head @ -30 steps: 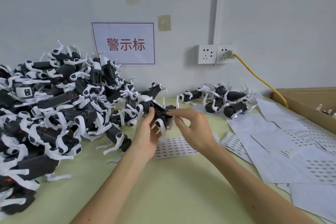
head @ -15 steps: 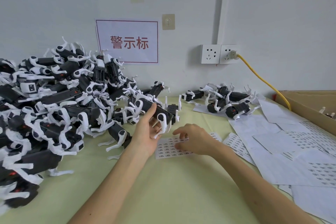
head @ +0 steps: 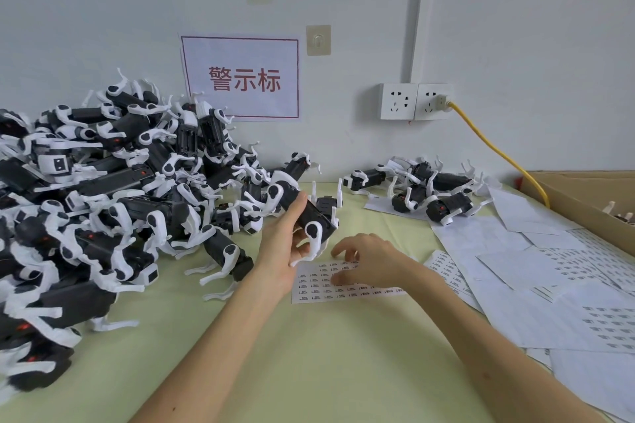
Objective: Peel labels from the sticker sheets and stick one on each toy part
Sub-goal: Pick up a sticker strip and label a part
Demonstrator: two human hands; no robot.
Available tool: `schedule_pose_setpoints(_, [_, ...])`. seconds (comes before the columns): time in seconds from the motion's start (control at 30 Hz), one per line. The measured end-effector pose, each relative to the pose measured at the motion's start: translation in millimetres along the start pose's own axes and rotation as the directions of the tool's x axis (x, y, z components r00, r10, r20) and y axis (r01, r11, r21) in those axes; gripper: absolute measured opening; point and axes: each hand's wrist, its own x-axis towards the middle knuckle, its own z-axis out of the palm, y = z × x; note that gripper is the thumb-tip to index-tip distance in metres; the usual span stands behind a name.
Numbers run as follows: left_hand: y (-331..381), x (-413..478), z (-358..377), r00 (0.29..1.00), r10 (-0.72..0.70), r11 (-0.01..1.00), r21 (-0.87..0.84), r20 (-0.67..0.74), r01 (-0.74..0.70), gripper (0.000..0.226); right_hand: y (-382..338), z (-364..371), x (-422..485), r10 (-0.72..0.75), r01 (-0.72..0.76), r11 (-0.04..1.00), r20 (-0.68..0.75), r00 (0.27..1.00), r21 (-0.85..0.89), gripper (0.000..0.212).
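My left hand grips a black toy part with white legs and holds it tilted above the table, just over the sticker sheet. The sticker sheet lies flat on the green table, printed with rows of small labels. My right hand rests on that sheet with its fingers curled down onto the labels; whether a label is pinched between them cannot be told.
A big pile of black-and-white toy parts fills the left side. A smaller group lies at the back right. Used sheets and backing papers cover the right side beside a cardboard box. A yellow cable hangs from the wall socket.
My right hand left the toy part and dropped onto the sticker sheet, where it now works at the labels. My left hand keeps holding the toy part in about the same place.
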Motion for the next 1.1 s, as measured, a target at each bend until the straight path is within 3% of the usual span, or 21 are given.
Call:
schedule_pose_setpoints(0.13, [1.7,0.3,-2.4,0.999,-0.037,0.999,0.022,0.004,0.037,0.069,-1.7,-1.1,-2.8,-0.001,0.0,0.998,0.007,1.0,0.055,0.047])
schedule_pose_setpoints(0.23, [2.2,1.5,-4.7,0.999,-0.041,0.998,0.039,0.031,0.04,0.058,-3.7,-3.4,-5.5,-0.029,0.032,0.995,-0.028,0.999,0.09,0.042])
schedule_pose_setpoints(0.37, [4.3,2.3,-1.8,0.999,0.015,0.998,-0.067,0.04,-0.012,0.044,-9.5,-8.1,-6.8,-0.013,0.073,0.957,-0.209,0.978,0.279,0.024])
schedule_pose_setpoints(0.43, [5.8,4.5,-4.7,0.998,0.056,0.991,-0.125,0.031,-0.052,0.024,-12.5,-11.5,-7.5,0.021,0.108,0.941,-0.375,0.927,0.32,0.018])
schedule_pose_setpoints(0.53, [6.9,7.5,-8.4,0.997,0.076,0.988,-0.136,0.01,-0.074,0.015,-11.9,-16.6,-10.1,0.08,0.191,0.892,-0.56,0.825,0.409,0.021])
schedule_pose_setpoints(0.67, [1.6,6.5,-5.8,0.997,0.056,0.996,-0.071,-0.053,-0.06,0.011,-14.0,-21.4,-15.2,0.121,0.34,0.814,-0.709,0.694,0.471,0.026])
schedule_pose_setpoints(0.77, [-1.6,1.2,-0.1,0.999,0.006,0.999,-0.035,0.054,-0.005,0.024,-16.5,-27.8,-17.7,0.158,0.429,0.739,-0.752,0.64,0.52,0.028])
schedule_pose_setpoints(0.87, [-1.4,-10.9,5.9,0.976,-0.09,0.995,-0.029,0.198,0.097,0.036,-18.5,-32.1,-18.5,0.176,0.489,0.602,-0.702,0.691,0.632,0.037])
schedule_pose_setpoints(0.97, [0.0,-16.9,4.5,0.952,-0.135,0.991,0.021,0.274,0.135,0.041,-20.7,-28.7,-17.7,0.153,0.474,0.571,-0.654,0.741,0.67,0.037])
schedule_pose_setpoints(1.03, [0.6,-17.5,3.1,0.949,-0.095,0.995,0.003,0.3,0.098,0.048,-21.6,-26.6,-17.0,0.133,0.476,0.566,-0.644,0.753,0.673,0.036])
schedule_pose_setpoints(1.1, [0.6,-15.4,1.0,0.957,-0.018,0.996,-0.074,0.291,0.041,0.041,-22.2,-25.3,-16.3,0.134,0.495,0.546,-0.654,0.745,0.676,0.034])
